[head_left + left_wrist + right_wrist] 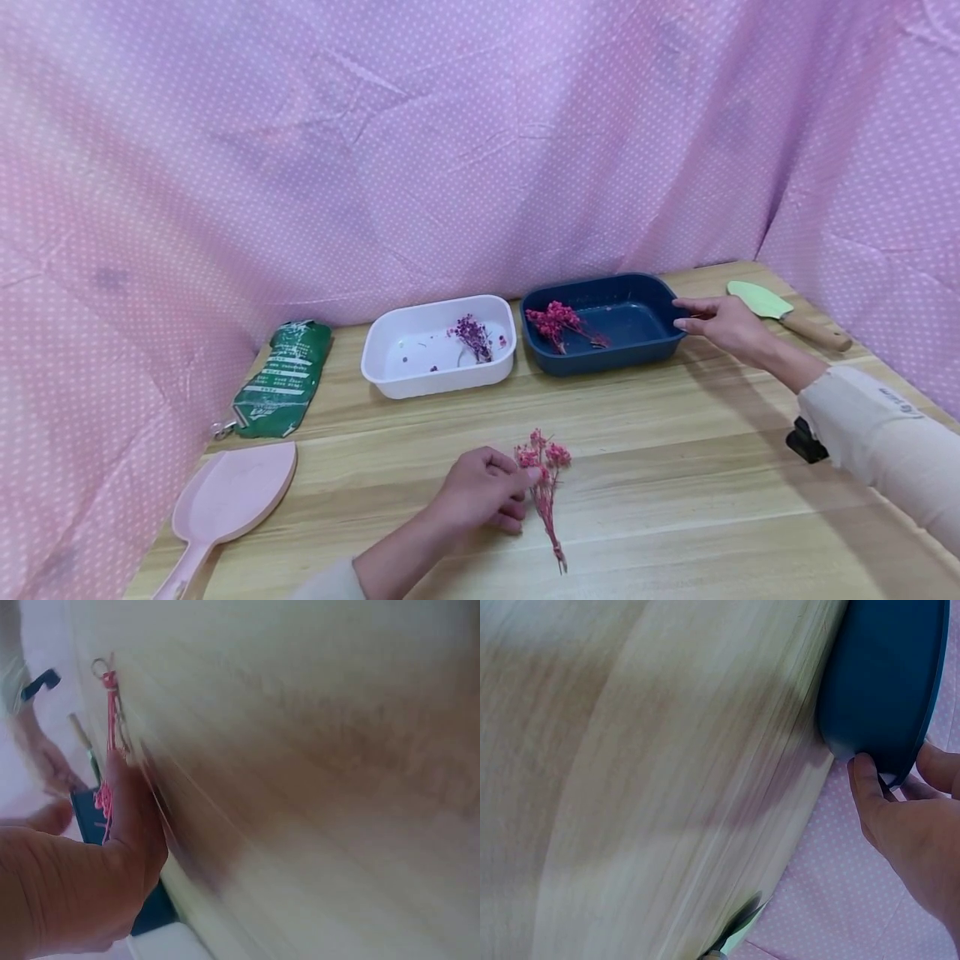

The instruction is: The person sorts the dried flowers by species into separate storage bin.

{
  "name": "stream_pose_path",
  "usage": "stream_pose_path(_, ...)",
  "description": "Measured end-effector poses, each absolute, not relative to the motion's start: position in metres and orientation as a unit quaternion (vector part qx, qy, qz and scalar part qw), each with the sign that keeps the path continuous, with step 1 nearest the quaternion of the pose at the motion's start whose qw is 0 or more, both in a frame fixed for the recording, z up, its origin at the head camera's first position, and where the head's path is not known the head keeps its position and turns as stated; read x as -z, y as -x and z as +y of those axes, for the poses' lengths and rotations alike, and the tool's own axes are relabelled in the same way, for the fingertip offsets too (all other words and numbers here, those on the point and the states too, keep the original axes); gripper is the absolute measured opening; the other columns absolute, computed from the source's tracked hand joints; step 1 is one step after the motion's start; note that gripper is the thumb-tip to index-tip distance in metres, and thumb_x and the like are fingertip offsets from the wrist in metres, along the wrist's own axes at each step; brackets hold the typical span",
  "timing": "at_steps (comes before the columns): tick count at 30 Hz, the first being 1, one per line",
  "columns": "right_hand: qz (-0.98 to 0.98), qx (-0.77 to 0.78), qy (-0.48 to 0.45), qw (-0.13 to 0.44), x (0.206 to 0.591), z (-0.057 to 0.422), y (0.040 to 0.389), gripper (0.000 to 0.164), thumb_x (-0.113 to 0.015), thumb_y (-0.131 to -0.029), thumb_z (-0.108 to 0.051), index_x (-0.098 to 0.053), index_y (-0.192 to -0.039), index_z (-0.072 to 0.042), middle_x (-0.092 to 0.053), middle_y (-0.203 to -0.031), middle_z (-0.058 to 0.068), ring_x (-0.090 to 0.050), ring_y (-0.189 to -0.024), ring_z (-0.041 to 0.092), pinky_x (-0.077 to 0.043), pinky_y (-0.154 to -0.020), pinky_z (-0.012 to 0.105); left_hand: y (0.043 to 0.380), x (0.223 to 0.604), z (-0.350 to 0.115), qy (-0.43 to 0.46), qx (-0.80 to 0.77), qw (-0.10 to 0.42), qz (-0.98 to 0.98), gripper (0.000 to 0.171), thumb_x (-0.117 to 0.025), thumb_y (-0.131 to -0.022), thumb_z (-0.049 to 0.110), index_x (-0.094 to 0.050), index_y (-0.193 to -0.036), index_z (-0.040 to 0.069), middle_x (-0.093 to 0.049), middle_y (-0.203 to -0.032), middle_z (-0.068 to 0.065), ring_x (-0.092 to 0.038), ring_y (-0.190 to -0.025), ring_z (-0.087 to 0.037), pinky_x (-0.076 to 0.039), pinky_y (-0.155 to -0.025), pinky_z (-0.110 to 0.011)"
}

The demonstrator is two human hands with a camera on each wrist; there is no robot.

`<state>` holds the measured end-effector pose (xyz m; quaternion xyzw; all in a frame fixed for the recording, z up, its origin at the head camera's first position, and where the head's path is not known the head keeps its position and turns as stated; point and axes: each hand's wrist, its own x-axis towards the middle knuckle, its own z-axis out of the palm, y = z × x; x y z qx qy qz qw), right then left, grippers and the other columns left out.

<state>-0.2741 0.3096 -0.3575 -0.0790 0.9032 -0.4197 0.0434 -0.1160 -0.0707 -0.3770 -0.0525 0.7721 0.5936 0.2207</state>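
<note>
In the head view my left hand pinches a bunch of pink dried flowers near its blossoms, low over the wooden table. The tied stems point toward the near edge. In the left wrist view the fingers hide part of this bunch. My right hand holds the right end of a dark blue rectangular tray. The right wrist view shows its thumb and fingers about the end of the tray. Inside the tray lies another pink dried flower bunch, toward the left.
Left of the blue tray stands a white tray holding purple dried flowers and loose bits. A green printed pouch and a pink paddle-shaped dustpan or board lie at the left. A green-bladed trowel with a wooden handle lies far right.
</note>
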Motion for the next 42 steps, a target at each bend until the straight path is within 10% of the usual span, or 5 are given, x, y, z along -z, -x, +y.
stream_pose_path(9,0.906,0.414,0.079,0.044,0.358,0.310,0.275,0.055,-0.058,-0.098,-0.020,-0.039,-0.142,0.006,-0.037,-0.143,0.031,-0.039,-0.130,0.043,-0.039,-0.072,0.000,0.116,0.379,-0.045,-0.066,-0.281,0.098,0.953,0.058,-0.081,-0.068,0.055,-0.062,-0.088,0.004,-0.054,-0.072,-0.002,-0.049,-0.062,-0.018,-0.042,-0.051,-0.031)
stream_pose_path(16,0.908,0.409,0.079,0.037,0.354,0.309,0.275,0.055,-0.059,-0.097,-0.021,-0.041,-0.141,0.006,-0.039,-0.142,0.030,-0.040,-0.129,0.042,-0.038,-0.071,0.000,0.119,0.381,-0.047,-0.160,-0.202,0.016,0.966,0.019,-0.079,-0.073,0.018,-0.066,-0.080,0.006,-0.052,-0.075,0.001,-0.050,-0.062,-0.012,-0.046,-0.053,-0.026)
stream_pose_path(30,0.905,0.418,0.069,0.042,0.356,0.309,0.276,0.054,-0.059,-0.097,-0.020,-0.041,-0.141,0.006,-0.038,-0.143,0.029,-0.040,-0.129,0.041,-0.038,-0.071,0.000,0.154,0.358,-0.051,-0.007,-0.570,0.236,0.787,0.023,-0.074,-0.081,-0.002,-0.067,-0.103,-0.002,-0.065,-0.081,-0.009,-0.065,-0.066,-0.017,-0.059,-0.062,-0.032)
stream_pose_path(42,0.902,0.425,0.067,0.049,0.358,0.308,0.277,0.056,-0.058,-0.097,-0.022,-0.039,-0.142,0.006,-0.036,-0.144,0.029,-0.038,-0.130,0.040,-0.038,-0.072,0.000,0.220,0.322,-0.022,0.075,-0.713,0.177,0.674,0.033,-0.073,-0.080,-0.005,-0.062,-0.112,-0.006,-0.069,-0.095,-0.015,-0.070,-0.080,-0.025,-0.058,-0.078,-0.036)
